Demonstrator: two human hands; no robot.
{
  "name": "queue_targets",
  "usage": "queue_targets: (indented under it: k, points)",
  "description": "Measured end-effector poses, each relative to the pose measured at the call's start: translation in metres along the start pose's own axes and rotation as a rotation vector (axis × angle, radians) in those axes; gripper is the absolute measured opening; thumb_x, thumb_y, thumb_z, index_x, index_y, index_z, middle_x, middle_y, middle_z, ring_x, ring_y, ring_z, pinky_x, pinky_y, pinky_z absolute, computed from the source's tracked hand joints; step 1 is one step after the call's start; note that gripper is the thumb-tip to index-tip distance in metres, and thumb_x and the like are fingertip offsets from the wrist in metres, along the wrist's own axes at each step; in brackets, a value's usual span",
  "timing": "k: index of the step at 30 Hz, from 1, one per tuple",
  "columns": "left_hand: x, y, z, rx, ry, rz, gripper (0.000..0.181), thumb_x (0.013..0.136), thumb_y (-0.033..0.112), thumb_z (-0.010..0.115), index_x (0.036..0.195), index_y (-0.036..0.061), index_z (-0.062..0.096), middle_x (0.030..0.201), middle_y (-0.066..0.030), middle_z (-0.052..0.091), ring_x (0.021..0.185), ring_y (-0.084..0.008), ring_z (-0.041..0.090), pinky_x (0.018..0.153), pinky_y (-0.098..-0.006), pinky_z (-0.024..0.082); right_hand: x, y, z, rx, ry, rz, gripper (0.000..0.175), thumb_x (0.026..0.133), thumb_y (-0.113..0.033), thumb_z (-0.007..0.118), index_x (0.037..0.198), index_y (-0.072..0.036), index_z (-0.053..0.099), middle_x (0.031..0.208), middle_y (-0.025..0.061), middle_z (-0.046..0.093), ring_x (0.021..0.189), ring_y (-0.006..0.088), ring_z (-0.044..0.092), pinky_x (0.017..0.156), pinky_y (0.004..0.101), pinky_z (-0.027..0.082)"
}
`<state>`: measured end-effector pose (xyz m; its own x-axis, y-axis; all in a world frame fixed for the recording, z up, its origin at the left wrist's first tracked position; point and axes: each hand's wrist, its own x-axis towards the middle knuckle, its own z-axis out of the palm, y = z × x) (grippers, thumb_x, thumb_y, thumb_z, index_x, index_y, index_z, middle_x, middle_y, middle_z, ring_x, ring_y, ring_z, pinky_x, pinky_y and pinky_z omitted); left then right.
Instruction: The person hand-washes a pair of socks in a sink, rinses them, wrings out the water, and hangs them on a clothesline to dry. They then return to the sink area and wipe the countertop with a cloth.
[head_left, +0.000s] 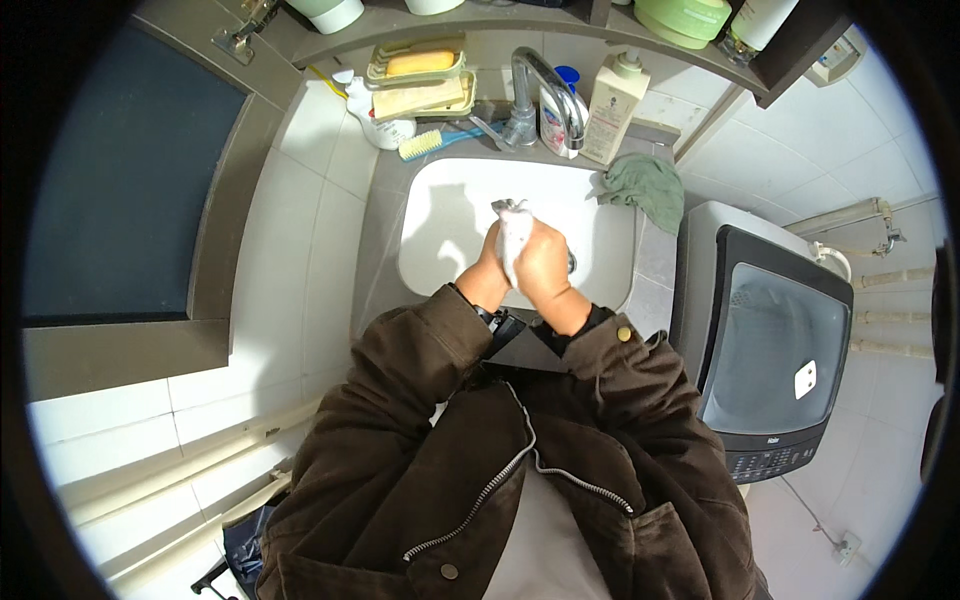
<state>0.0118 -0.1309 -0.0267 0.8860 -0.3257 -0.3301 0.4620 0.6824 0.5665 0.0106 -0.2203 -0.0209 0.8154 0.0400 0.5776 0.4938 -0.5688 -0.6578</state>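
My left hand (487, 270) and my right hand (544, 262) are pressed together over the white sink basin (439, 280). Between them they grip a small soapy cloth (513, 236), pale with lather, its dark crumpled end sticking up past the fingers. The fingertips are partly hidden. Behind the hands stands a chrome faucet (523, 112), its spout curving to the right over the basin's back edge; no water is seen running. A green cloth (646, 187) drapes over the basin's back right corner.
Behind the basin are a blue-handled brush (442, 140), a soap dish with a yellow bar (420, 63), a white bottle (381, 124), a blue-capped bottle (553, 124) and a beige pump bottle (613, 109). A shelf (480, 16) overhangs them. A washing machine (772, 337) stands at right.
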Motion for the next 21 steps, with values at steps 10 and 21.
queue_targets:
  k: [10,21]
  points:
    - [-0.012,0.027,-0.004,0.175,0.128,0.115,0.023,0.088,0.022,0.052,0.102,0.0039,0.053,0.088,-0.0056,0.056,0.077,-0.0174,0.057,0.064,-0.03,0.049,0.011,0.042,-0.04,0.86,-0.302,0.548,0.015,0.082,-0.014,0.059,0.084,0.0,0.058,0.075,0.0025,0.059,0.066,0.0097,0.053,0.059,0.0247,0.044]
    - [-0.009,0.007,0.014,0.141,0.169,-0.123,0.022,0.088,0.029,0.046,0.089,0.0076,0.052,0.076,-0.0032,0.055,0.063,-0.015,0.053,0.048,-0.0283,0.044,0.01,0.004,-0.004,-0.029,-0.114,0.32,0.014,0.074,-0.013,0.052,0.069,-0.001,0.057,0.067,0.0213,0.058,0.062,0.0359,0.058,0.058,0.0404,0.047]
